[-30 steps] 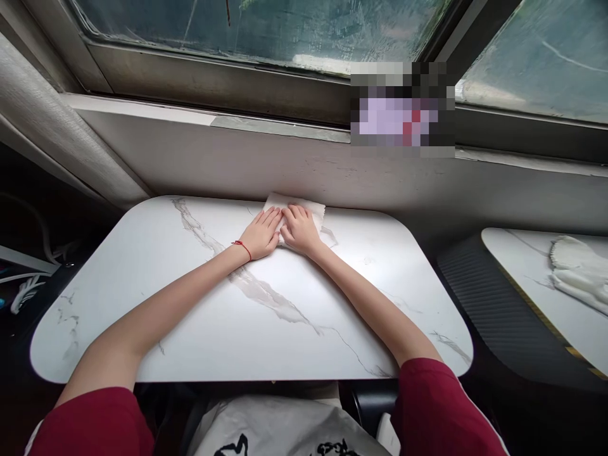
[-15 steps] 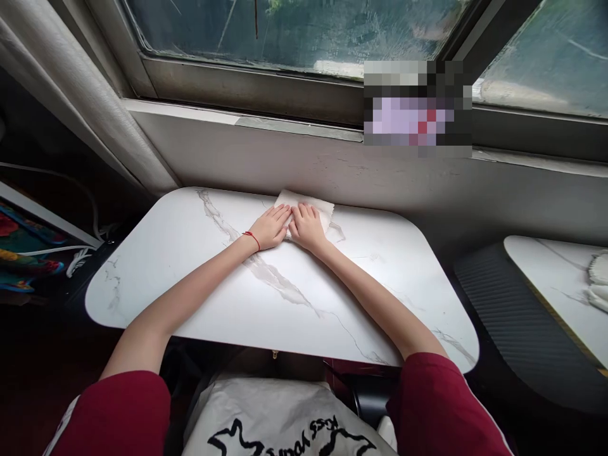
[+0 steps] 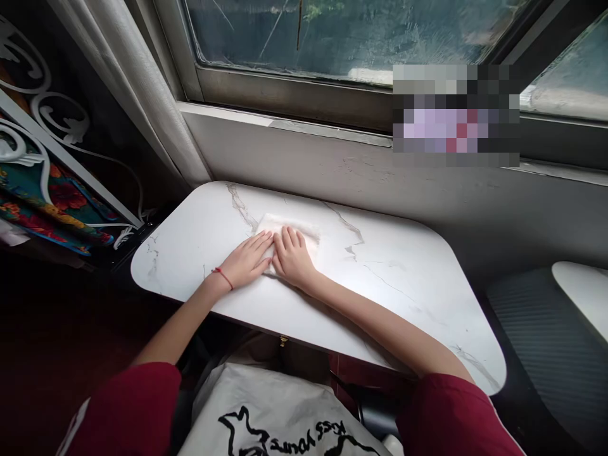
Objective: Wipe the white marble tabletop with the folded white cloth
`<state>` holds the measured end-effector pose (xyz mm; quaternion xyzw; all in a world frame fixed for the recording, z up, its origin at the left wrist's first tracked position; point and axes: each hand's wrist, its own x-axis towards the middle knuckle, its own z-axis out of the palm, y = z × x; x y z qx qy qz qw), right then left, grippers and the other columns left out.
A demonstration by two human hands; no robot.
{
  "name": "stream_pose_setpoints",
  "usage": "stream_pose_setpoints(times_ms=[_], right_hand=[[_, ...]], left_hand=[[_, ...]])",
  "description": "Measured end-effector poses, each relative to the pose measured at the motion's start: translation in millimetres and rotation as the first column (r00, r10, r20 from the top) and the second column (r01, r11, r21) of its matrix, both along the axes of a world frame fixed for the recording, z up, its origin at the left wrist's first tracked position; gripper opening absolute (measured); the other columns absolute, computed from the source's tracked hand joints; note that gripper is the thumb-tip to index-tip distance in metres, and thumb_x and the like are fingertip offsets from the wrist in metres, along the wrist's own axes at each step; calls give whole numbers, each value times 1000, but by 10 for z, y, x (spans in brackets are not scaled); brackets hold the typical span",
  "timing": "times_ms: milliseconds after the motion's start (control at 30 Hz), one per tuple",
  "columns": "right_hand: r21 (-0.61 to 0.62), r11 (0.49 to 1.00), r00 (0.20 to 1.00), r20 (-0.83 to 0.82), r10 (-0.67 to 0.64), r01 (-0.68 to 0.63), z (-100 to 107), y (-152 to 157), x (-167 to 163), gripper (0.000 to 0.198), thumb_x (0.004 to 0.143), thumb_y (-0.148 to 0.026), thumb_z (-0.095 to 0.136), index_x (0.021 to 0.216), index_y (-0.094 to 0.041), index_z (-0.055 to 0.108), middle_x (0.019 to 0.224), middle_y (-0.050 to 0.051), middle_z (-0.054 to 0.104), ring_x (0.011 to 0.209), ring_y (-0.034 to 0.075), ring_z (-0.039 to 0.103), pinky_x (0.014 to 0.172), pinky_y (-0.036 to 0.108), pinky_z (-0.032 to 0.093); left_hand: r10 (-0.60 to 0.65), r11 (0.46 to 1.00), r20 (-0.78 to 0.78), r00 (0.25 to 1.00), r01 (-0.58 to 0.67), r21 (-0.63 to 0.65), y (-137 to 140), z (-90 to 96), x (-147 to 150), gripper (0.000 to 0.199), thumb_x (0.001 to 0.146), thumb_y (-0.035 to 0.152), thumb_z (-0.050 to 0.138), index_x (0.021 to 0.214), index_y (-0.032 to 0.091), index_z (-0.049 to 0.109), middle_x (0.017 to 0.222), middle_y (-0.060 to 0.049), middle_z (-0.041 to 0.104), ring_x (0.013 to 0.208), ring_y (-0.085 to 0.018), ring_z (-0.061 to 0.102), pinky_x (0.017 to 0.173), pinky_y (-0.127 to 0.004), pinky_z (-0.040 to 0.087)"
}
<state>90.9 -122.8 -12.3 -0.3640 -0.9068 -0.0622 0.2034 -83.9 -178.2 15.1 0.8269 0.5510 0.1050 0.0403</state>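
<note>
A white cloth (image 3: 306, 229) lies flat on the white marble-patterned tabletop (image 3: 403, 253), left of its middle. My left hand (image 3: 247, 258), with a red string at the wrist, rests on the cloth's left part, fingers stretched out. Beside it, my right hand (image 3: 293, 256) presses flat on the cloth with its fingers extended. The fingertips of the two hands nearly meet. Part of the cloth is hidden beneath both palms.
Behind the table stand a wall and a window (image 3: 332, 38), with a curtain (image 3: 128, 82) at left. A white scrolled metal frame (image 3: 61, 120) is at the far left. To the right are a dark ribbed surface (image 3: 536, 342) and another white tabletop (image 3: 582, 288).
Both hands and the cloth have come from the table's back edge toward me and somewhat left. The view has shifted left, showing more of the metal frame.
</note>
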Motion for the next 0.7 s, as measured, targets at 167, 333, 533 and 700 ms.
stream_pose_setpoints(times_ms=[167,333,533,700], right_hand=[[-31,985,986,0,168,-168,23,-472,-98,57,99,-32,42,143,3,51,151,33,46,143,45,40,116,60,31],[-45,974,975,-27,222,-223,60,-849,-132,62,99,-35,43,145,7,49,151,37,43,144,48,38,117,62,30],[-94,959,963,-32,267,-269,112,-879,-176,63,96,-36,47,144,3,50,152,33,44,144,45,38,117,62,30],[-48,938,939,-47,340,-342,114,-617,-249,60,96,-37,43,140,2,54,148,31,50,139,43,44,115,58,34]], left_hand=[[181,981,103,978,-187,52,-722,-88,18,56,106,33,26,159,13,30,165,-12,35,156,-22,26,128,-45,26],[223,966,172,959,-241,92,-1178,-81,60,56,107,30,28,162,24,19,164,-8,38,155,-22,28,127,-47,31],[242,956,148,959,-261,134,-1278,-119,28,65,106,28,31,165,29,4,165,-8,35,153,-26,31,125,-50,35],[281,941,78,956,-291,176,-1137,-219,10,69,105,24,29,164,24,-6,167,-12,28,155,-29,27,124,-55,33]])
